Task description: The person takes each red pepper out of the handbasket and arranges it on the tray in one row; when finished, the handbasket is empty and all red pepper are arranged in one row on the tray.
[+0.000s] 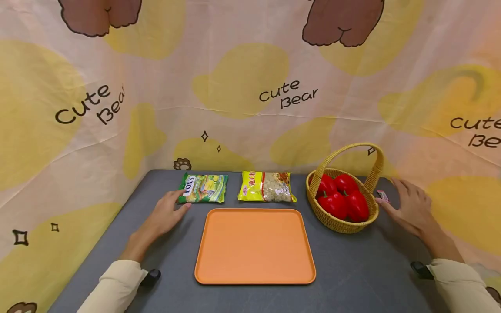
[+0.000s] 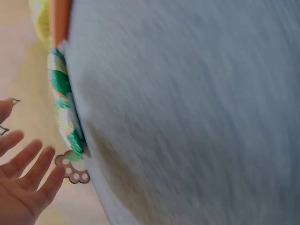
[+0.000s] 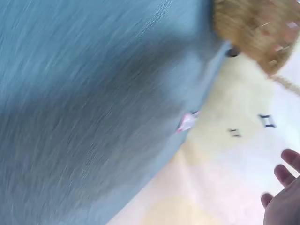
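Note:
My left hand reaches over the left side of the table, its fingertips right at the left edge of a green Fox's candy bag. In the left wrist view that hand has its fingers spread with nothing held. My right hand hovers to the right of a wicker basket with a tall handle, fingers loosely extended and holding nothing. Several red bell peppers lie in the basket. Just left of the right fingers is a small pink-and-dark packet, seen blurred in the right wrist view too.
An orange tray lies in the middle of the grey table. Behind it is a yellow and clear food bag. A printed cloth with bear motifs hangs along the table's back and sides.

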Available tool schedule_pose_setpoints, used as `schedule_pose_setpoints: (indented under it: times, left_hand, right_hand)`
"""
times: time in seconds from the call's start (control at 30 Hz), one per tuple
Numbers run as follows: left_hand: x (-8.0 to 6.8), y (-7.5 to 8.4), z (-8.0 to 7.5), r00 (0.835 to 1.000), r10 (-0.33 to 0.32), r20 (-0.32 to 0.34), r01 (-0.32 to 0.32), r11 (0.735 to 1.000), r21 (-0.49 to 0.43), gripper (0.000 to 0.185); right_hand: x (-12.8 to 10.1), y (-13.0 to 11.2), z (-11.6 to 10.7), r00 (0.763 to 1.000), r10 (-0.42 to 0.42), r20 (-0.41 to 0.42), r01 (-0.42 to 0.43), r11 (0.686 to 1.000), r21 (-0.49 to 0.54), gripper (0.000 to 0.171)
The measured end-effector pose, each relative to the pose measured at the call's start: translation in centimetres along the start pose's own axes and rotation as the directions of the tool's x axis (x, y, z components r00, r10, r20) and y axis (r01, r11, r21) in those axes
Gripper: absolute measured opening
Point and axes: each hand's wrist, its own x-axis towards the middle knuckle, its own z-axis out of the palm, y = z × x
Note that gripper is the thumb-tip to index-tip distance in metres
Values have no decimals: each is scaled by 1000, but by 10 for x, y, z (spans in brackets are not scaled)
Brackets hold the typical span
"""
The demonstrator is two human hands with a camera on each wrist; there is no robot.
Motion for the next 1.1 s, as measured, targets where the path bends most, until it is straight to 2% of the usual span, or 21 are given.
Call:
schedule_pose_setpoints:
  times: [0.13,0.33,0.43,0.6,0.73,0.9,1.1]
  left_hand:
    - [-4,7,-2,1000,-1,-9,0,997,-80,52]
    - [-10,17,1,991,-84,104,96,988,-120,49]
    - [-12,20,6,983,-97,157,122,980,-156,51]
    - [-14,27,14,962,-137,237,204,937,-284,57]
    - [-14,31,19,950,-156,269,243,913,-329,57]
    - [-14,32,23,939,-148,309,264,887,-378,55]
    - [-13,35,26,929,-119,351,278,850,-447,55]
  right_hand:
    - [1,-23,-3,999,-19,-39,20,999,39,84]
    - [4,-62,-5,999,-39,-27,40,998,51,82]
    - [6,-77,-2,998,-57,-26,59,995,82,82]
    - [12,-99,7,998,-59,22,55,990,128,85]
    - [17,-110,15,996,-55,74,44,988,146,87]
    - [22,-120,27,992,-53,118,35,988,150,86]
    - [22,-123,33,991,-32,127,13,989,146,85]
